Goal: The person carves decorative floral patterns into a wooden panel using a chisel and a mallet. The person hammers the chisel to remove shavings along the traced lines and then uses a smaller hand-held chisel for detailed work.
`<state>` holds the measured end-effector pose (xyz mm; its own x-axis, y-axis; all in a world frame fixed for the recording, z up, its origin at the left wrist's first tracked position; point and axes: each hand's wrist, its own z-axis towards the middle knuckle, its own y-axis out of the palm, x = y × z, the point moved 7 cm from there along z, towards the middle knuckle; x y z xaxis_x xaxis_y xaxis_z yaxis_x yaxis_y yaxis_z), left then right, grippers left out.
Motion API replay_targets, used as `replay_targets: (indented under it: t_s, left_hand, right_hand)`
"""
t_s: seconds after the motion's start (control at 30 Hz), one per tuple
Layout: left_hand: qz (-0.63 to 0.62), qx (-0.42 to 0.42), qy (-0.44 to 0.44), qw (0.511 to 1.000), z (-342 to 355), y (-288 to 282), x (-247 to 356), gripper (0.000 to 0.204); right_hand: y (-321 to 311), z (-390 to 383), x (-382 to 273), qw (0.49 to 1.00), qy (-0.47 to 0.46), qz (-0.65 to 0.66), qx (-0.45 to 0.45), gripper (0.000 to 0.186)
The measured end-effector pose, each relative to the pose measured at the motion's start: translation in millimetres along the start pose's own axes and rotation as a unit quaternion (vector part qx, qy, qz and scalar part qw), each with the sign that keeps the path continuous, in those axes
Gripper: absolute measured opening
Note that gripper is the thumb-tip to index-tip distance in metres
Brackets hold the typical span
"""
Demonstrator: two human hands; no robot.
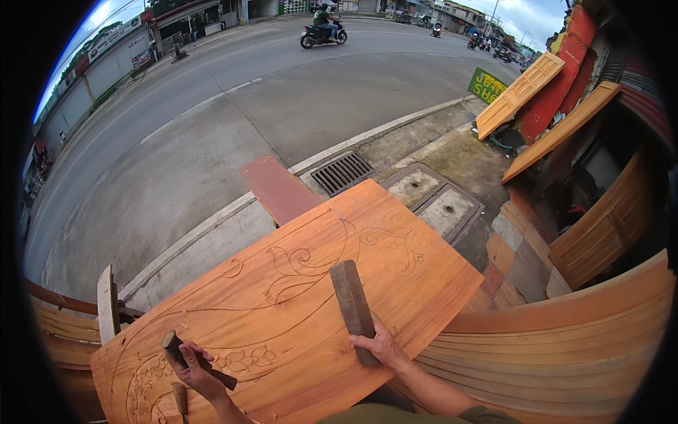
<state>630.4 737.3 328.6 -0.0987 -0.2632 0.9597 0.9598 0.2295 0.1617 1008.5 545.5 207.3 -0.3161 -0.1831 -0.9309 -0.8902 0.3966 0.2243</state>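
A wooden panel (417,297) is laid across the lower middle of the frame. Carving seems to be in hand; next, the short dark tool (223,379) presumably must be set to a line and struck. It is gripped at lower left by the curled left hand (196,374); a wooden block (351,297) is clasped by the right hand (383,344), thumb across it, forearm slanting from lower right.

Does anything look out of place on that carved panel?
Nothing looks clearly damaged. One mild oddity: a wooden-handled tool lies loose and unheld on the panel, near the left hand.
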Motion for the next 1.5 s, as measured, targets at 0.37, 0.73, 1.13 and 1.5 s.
replay_targets:
  t_s: [0.37,0.73,1.13,1.5]
  left_hand:
    - [-0.063,0.003,-0.123,0.990,-67.5,76.8,-34.4,0.057]
    - [-0.133,-0.022,-0.179,0.975,-25.9,106.9,-95.9,0.044]
    - [-0.148,-0.080,-0.270,0.948,-2.4,131.9,-170.9,0.050]
    - [-0.308,-0.128,-0.262,0.906,-7.4,130.1,-156.9,0.043]
  right_hand:
    - [-6.9,-5.0,2.3,0.993,-0.096,-0.047,-0.053,0.108]
    - [-7.1,-14.0,-33.5,0.995,0.021,-0.096,-0.014,0.083]
    - [-25.8,5.7,-29.4,0.991,0.026,-0.122,0.057,0.058]
    - [15.5,40.6,-45.0,0.989,0.024,-0.144,-0.009,0.063]
